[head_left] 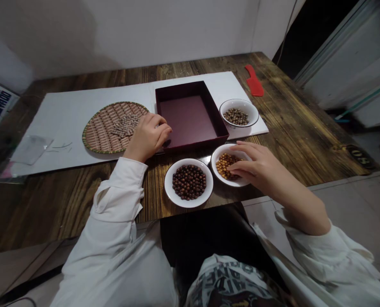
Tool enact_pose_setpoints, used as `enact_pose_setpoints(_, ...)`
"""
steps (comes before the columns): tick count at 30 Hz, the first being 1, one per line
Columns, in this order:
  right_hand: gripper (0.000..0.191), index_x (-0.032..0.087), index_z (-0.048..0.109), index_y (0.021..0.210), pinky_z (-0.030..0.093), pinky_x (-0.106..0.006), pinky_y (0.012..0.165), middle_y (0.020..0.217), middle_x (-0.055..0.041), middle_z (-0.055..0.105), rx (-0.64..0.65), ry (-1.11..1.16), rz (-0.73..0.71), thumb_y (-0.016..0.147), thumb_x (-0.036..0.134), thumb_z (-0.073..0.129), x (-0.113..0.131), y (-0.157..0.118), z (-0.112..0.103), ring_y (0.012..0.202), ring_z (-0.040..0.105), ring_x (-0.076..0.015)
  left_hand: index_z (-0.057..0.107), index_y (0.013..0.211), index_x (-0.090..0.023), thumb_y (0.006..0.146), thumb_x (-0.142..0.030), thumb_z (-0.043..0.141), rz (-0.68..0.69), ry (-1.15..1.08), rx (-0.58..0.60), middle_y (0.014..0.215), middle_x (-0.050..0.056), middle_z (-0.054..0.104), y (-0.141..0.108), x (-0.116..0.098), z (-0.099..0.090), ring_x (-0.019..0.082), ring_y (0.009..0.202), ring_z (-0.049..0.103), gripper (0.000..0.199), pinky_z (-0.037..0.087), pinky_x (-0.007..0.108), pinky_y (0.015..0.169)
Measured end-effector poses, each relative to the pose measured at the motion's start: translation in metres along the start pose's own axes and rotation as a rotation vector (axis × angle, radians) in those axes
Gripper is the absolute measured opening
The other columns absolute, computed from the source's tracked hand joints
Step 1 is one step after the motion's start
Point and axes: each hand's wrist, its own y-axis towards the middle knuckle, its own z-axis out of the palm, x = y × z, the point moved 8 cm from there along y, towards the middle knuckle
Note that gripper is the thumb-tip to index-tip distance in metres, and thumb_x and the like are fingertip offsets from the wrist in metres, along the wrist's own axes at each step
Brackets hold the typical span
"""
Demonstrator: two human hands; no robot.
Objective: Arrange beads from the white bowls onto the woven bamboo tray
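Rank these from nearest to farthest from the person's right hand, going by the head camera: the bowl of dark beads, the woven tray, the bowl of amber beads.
From the right hand:
1. White bowl of amber beads: right of centre, under the fingers.
2. White bowl of dark beads: just left of it.
3. Woven tray: far left.

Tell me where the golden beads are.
In the head view, the golden beads sit in a white bowl, under the person's right hand, just right of the bowl of dark brown beads and below the maroon box.
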Motion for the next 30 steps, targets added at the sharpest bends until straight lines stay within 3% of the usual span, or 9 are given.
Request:
enact_pose_setpoints(8,0.017,0.020,0.075,0.085,0.047,-0.052,0.098,0.124,-0.0133,0.064,-0.060,-0.059,0.029,0.092,0.024,0.060,-0.015,-0.008,-0.014,0.124,0.055,-0.0352,0.068,0.089,-0.021,0.102,-0.039,0.032,-0.030,-0.024,0.005,0.099,0.010,0.064,-0.001,0.002,0.001,0.027,0.102,0.057,0.042,0.046,0.046,0.092)
enact_pose_setpoints(13,0.015,0.023,0.072,0.088,0.045,-0.050,0.101,0.128,-0.0104,0.062,-0.031,-0.098,0.084,0.093,0.027,0.058,-0.022,-0.011,-0.017,0.128,0.052,-0.0333,0.068,0.090,-0.019,0.103,-0.039,0.028,0.002,0.054,-0.008,0.099,0.010,0.065,-0.001,0.000,0.000,0.026,0.100,0.057,0.047,0.047,0.044,0.089)
enact_pose_setpoints(19,0.012,0.021,0.072,0.079,0.043,-0.054,0.101,0.128,-0.0129,0.062,0.015,-0.188,0.128,0.087,0.026,0.066,-0.025,-0.010,-0.019,0.130,0.050,-0.0383,0.068,0.090,-0.019,0.103,-0.039,0.029,-0.011,0.046,0.003,0.100,0.010,0.065,-0.001,0.001,0.000,0.026,0.100,0.057,0.046,0.046,0.044,0.089)
enact_pose_setpoints(22,0.010,0.020,0.074,0.075,0.042,-0.056,0.103,0.129,-0.0137,0.062,0.116,-0.237,0.209,0.082,0.026,0.071,-0.024,-0.003,-0.019,0.132,0.047,-0.0408,0.068,0.089,-0.019,0.102,-0.040,0.029,-0.030,0.022,0.024,0.101,0.011,0.065,-0.001,0.002,0.001,0.027,0.101,0.056,0.046,0.045,0.044,0.091)
enact_pose_setpoints(26,0.010,0.019,0.077,0.081,0.037,-0.058,0.106,0.134,-0.0137,0.060,0.348,-0.273,0.381,0.083,0.023,0.068,-0.022,0.006,-0.010,0.137,0.040,-0.0408,0.068,0.090,-0.019,0.102,-0.040,0.028,-0.038,0.026,0.045,0.102,0.011,0.065,0.000,0.001,0.001,0.028,0.104,0.057,0.047,0.045,0.045,0.092)
enact_pose_setpoints(30,0.014,0.020,0.078,0.083,0.045,-0.052,0.096,0.122,-0.0117,0.064,0.539,-0.268,0.491,0.085,0.022,0.064,-0.022,0.007,0.001,0.126,0.050,-0.0358,0.068,0.090,-0.019,0.103,-0.039,0.029,-0.031,0.041,0.054,0.102,0.010,0.065,0.001,0.000,0.001,0.027,0.104,0.057,0.046,0.046,0.045,0.092)
